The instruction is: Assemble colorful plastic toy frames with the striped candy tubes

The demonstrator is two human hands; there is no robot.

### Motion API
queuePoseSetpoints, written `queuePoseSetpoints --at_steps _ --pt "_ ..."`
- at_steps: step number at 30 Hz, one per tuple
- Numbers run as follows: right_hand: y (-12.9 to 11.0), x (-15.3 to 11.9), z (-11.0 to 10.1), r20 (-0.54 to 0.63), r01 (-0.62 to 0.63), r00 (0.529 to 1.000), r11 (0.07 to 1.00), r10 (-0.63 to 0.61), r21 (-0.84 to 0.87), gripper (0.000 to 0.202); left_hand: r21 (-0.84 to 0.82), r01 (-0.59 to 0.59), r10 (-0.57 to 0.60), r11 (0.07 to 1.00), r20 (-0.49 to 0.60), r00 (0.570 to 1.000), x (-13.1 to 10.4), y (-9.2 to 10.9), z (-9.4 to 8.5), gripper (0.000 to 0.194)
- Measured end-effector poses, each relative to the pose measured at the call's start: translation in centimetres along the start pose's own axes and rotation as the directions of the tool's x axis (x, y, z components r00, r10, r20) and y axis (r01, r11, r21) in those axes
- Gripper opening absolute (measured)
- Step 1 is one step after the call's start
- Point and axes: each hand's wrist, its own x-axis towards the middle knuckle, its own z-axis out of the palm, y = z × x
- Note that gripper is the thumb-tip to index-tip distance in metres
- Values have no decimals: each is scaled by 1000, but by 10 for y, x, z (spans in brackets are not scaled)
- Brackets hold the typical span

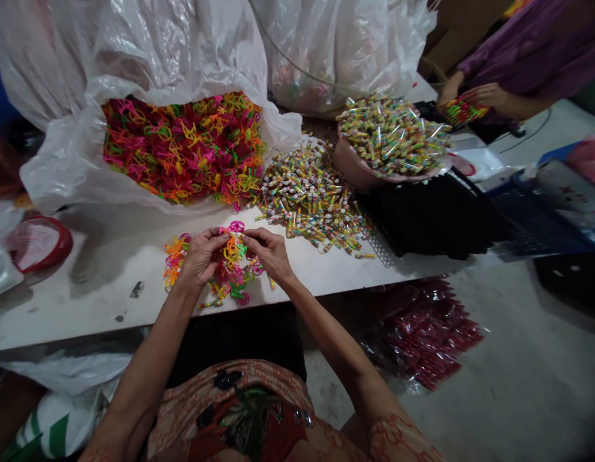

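My left hand (204, 252) and my right hand (269, 252) meet over the front of the white table (147, 276). Between them is a pink plastic piece (236, 227), pinched at either side by fingers and thumbs. Right below it lie loose plastic pieces (234, 273) in pink, yellow, orange and green, partly hidden by the hands. More such pieces (174, 260) sit left of my left hand. A small patterned tube (211, 303) rests at the table's front edge. Exactly how the fingers grip the piece is too small to tell.
Behind the hands an open plastic bag (61, 173) holds many colourful pieces. Wrapped tubes (316, 199) are heaped beside a full pink bowl (357, 168). Black sheets (436, 215) lie to the right. A red-rimmed container (63, 244) stands left. Another person's hands (484, 96) hold pieces at the back right.
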Motion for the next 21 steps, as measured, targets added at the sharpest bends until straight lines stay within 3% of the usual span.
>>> queuePoseSetpoints --at_steps 6,21 --pt "0 0 0 -5 -83 996 993 84 89 32 10 -144 145 989 -50 988 -3 -2 6 45" --pt "5 2 -3 13 90 996 996 -89 -26 30 119 -297 306 948 -74 949 0 -8 7 43"
